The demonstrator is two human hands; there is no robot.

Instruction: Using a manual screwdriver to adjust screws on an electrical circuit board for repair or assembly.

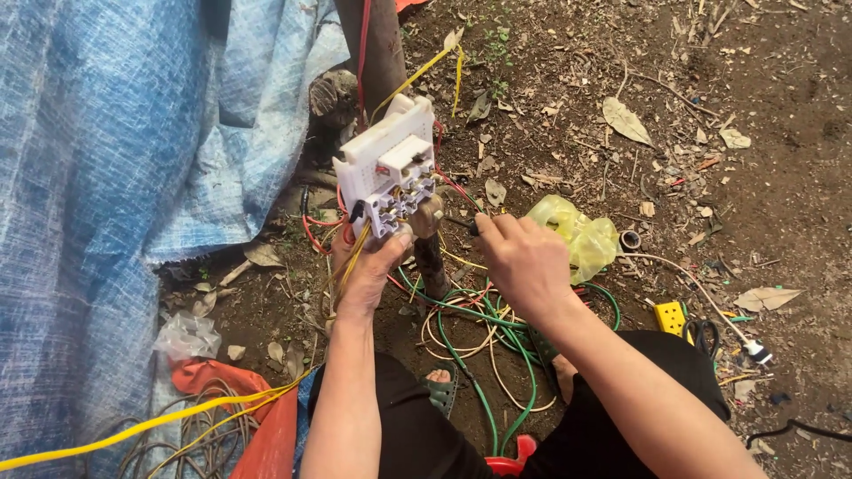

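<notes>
We hold the white switch plate (pixel 388 164) up by the post with our left hand (pixel 373 266) pinching its lower edge, several wires already in, while our right hand (pixel 524 262), closed on a screwdriver (pixel 461 222), works another terminal.

1 white switch board (pixel 388 164), 1 yellow plastic bag (pixel 581 235), 1 blue tarp (pixel 106 177), 2 hands

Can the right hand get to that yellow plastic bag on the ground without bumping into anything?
Probably yes. The right hand hovers right beside the yellow plastic bag, with only open dirt between them. It seems to pinch a thin dark tool, though, so its fingers are busy. The left hand holds the white switch board.
</notes>
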